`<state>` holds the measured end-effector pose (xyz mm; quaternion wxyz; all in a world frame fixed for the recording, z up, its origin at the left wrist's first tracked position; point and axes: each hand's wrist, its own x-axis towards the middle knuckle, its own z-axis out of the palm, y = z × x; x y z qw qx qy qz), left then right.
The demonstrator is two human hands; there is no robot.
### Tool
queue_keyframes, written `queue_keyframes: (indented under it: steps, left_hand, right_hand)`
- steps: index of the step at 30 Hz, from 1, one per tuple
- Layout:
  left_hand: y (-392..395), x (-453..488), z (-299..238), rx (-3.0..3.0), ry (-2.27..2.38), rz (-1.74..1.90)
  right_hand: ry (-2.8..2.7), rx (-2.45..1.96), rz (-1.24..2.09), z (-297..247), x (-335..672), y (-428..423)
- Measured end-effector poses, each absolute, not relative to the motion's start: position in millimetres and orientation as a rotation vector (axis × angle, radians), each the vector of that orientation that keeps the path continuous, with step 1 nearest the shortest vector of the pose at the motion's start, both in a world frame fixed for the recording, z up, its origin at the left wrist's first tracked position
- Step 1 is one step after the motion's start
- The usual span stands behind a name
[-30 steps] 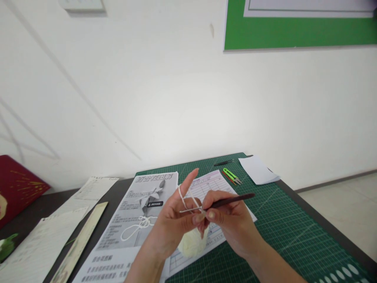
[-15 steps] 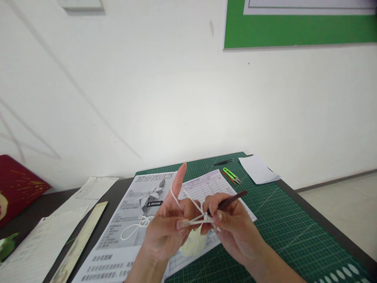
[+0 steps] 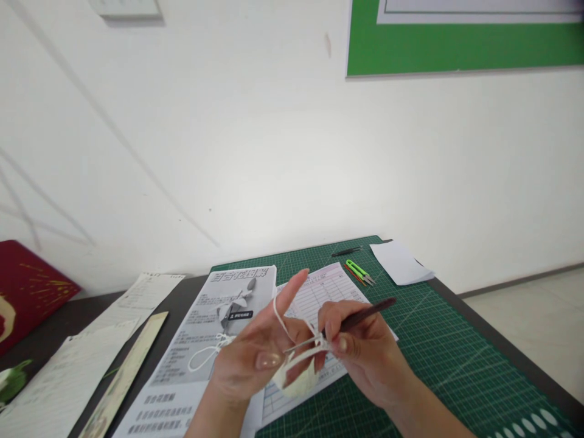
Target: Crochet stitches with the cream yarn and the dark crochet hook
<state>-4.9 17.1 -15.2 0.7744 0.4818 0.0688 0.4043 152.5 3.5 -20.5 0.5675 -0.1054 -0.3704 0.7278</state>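
Note:
My right hand (image 3: 365,347) grips a crochet hook (image 3: 367,314) by its dark handle, the thin metal shaft pointing left. A small piece of white crochet (image 3: 323,345) sits at my right fingertips, around the hook's shaft. White yarn (image 3: 283,322) loops over the raised index finger of my left hand (image 3: 249,359) and runs to the hook. My left thumb lies apart from the hook tip, and the other left fingers curl behind the work, partly hidden. Below the hands, a pale yarn ball (image 3: 301,380) rests on a printed form (image 3: 314,304).
A green cutting mat (image 3: 438,359) covers the table's right part. Green thread snips (image 3: 358,271), a black slim tool (image 3: 347,251) and white paper (image 3: 401,261) lie at the back. Leftward are a flower instruction sheet (image 3: 168,395), a ruler-like strip (image 3: 128,371), handwritten pages (image 3: 68,371) and a red item (image 3: 34,292).
My left thumb has moved left, off the hook's tip, and my left index finger has tipped to the right. The hook's handle has shifted slightly right.

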Motion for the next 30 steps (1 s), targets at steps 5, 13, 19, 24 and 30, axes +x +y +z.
queue_keyframes:
  steps: [5, 13, 19, 24, 30]
  left_hand:
    - [16.0, -6.7, -19.9, 1.152, 0.251, 0.838]
    - [13.3, 5.9, -20.2, 0.946, 0.223, 1.038]
    - [13.0, 9.5, -19.3, 0.854, 0.29, 1.08]
    - [12.5, 8.4, -14.8, 0.797, 0.286, 1.146]
    - [11.4, 7.1, -13.8, 0.791, 0.365, 1.199]
  right_hand:
    - [-0.951, -0.273, 1.739, -22.9, 152.2, 3.5]
    - [-0.983, -0.255, 1.656, -27.4, 145.9, 6.2]
    - [-1.065, -0.267, 1.502, -29.2, 147.2, 7.4]
    - [-1.055, -0.294, 1.513, -33.8, 149.2, 10.2]
    - [-1.035, -0.336, 1.429, -37.0, 151.4, 9.5]
